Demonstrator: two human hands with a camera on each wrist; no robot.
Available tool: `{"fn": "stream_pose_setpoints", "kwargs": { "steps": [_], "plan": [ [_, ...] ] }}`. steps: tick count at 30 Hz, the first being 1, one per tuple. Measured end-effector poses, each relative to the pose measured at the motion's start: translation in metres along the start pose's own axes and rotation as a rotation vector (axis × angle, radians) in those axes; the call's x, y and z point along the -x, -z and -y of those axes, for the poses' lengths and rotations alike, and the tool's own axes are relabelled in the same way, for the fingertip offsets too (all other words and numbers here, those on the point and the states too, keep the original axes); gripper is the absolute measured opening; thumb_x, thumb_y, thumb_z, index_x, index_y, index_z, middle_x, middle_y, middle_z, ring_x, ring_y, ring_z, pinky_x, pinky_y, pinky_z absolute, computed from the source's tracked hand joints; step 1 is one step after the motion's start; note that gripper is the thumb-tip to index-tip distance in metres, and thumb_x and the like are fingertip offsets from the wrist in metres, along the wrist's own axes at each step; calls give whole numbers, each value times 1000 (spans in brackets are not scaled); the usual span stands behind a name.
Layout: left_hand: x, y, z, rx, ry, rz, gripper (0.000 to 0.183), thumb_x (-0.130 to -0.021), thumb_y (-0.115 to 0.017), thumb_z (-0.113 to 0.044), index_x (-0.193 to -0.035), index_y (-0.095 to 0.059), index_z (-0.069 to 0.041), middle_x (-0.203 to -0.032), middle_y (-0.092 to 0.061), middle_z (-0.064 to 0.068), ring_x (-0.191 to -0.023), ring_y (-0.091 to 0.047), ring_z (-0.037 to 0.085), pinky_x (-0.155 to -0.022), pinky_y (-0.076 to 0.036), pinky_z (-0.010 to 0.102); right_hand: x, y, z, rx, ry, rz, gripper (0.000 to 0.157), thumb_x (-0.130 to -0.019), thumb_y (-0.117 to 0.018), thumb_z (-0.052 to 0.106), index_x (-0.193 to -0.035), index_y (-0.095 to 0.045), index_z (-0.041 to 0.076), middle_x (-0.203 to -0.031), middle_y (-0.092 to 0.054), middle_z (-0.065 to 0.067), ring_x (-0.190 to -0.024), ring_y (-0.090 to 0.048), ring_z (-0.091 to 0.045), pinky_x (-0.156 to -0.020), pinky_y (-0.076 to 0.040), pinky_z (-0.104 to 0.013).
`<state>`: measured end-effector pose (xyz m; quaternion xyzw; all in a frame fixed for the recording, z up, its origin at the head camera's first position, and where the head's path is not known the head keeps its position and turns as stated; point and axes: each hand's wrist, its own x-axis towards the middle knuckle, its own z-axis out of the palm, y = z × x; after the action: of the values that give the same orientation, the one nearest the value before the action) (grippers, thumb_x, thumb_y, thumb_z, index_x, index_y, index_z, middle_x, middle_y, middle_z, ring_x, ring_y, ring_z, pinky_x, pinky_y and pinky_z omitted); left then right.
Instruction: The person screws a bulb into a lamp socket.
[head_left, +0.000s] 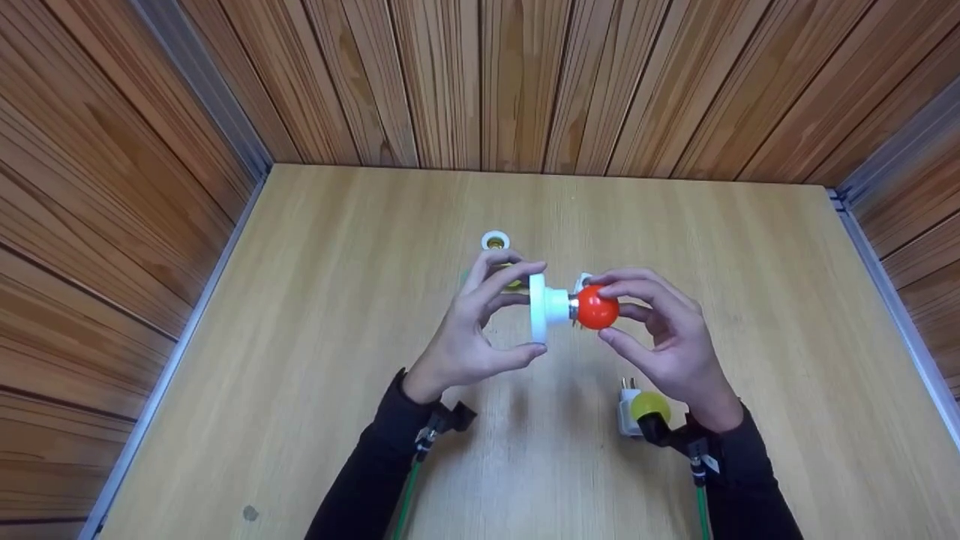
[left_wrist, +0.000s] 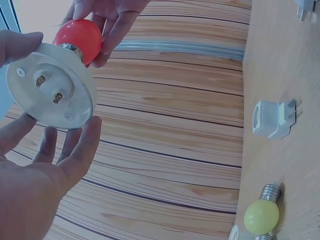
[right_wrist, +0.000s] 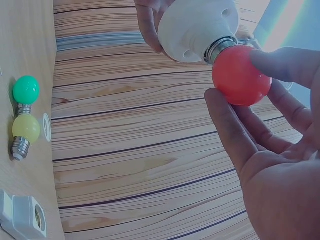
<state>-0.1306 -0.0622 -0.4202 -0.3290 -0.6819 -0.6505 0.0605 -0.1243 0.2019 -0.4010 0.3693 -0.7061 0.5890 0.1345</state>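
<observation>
Bench [head_left: 315,300] under everything. Both hands up over the middle of it. L hand [head_left: 461,334]: thumb & fingers pinching rim of white lamp holder [head_left: 556,306], disc on edge, socket end toward R hand. R hand [head_left: 679,349]: thumb & fingers pinching red bulb [head_left: 598,307], which sits at the holder's mouth, both clear of bench. Then white adaptor [head_left: 628,418] w/ yellow bulb [head_left: 649,406] just beside it, nr R wrist. Green bulb [right_wrist: 26,90] lies on bench, far side. Smallest: red bulb's metal base [right_wrist: 219,49], partly exposed, so prob. not fully seated; can't tell if threads bite.

Risks: bulb tilted off-axis → cross-thread/jam. Smooth round bulb could slip if fingertip grip's too light; squeezed hard, might crack if glass. L fingers only on rim, so holder may spin w/ bulb. If threads aren't caught, letting go early = bulb drops on bench.
</observation>
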Motion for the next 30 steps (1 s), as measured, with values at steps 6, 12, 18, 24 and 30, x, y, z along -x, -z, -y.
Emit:
{"fn": "stream_pose_setpoints", "kwargs": {
  "steps": [6, 12, 18, 24, 30],
  "plan": [
    [-1, 0, 0, -9, -37, 1, 78, -79, -87, 0, -149, -54, 4, -146, -40, 23, -138, -55, 31, -112, -60, 40, -1, 1, 0, 7, -14, 7, 50, -78, -70, -29, -126, -62, -16, -137, -69, -4, -127, -69, -16, -102, -62, -22],
    [-2, -1, -1, -30, -48, -2, 78, -77, -87, 4, -148, -55, 3, -145, -41, 23, -136, -55, 31, -112, -60, 41, 0, 1, 0, 39, -51, 9, 51, -80, -68, -27, -128, -60, -15, -136, -69, 5, -125, -70, -11, -100, -62, -20],
    [-2, -1, 0, -77, -82, 1, 77, -78, -88, 0, -148, -56, 2, -144, -42, 22, -134, -57, 29, -113, -60, 39, 0, 1, 1, 70, -116, 6, 48, -84, -67, -24, -131, -60, -15, -133, -69, 14, -118, -70, -5, -97, -62, -17],
    [-1, -2, 1, -124, -91, 9, 76, -79, -89, -5, -148, -58, -2, -145, -44, 20, -133, -57, 27, -112, -60, 36, 1, 0, 1, 62, -171, -11, 44, -87, -65, -20, -130, -61, -14, -128, -72, 13, -108, -72, -5, -92, -63, -16],
    [0, -3, 1, -140, -68, 9, 77, -79, -89, -7, -149, -58, -4, -146, -44, 18, -134, -57, 27, -113, -59, 34, 1, 1, 3, 100, -239, -6, 42, -92, -64, -16, -134, -59, -10, -128, -70, 18, -109, -71, -4, -95, -62, -15]
  ]
}}
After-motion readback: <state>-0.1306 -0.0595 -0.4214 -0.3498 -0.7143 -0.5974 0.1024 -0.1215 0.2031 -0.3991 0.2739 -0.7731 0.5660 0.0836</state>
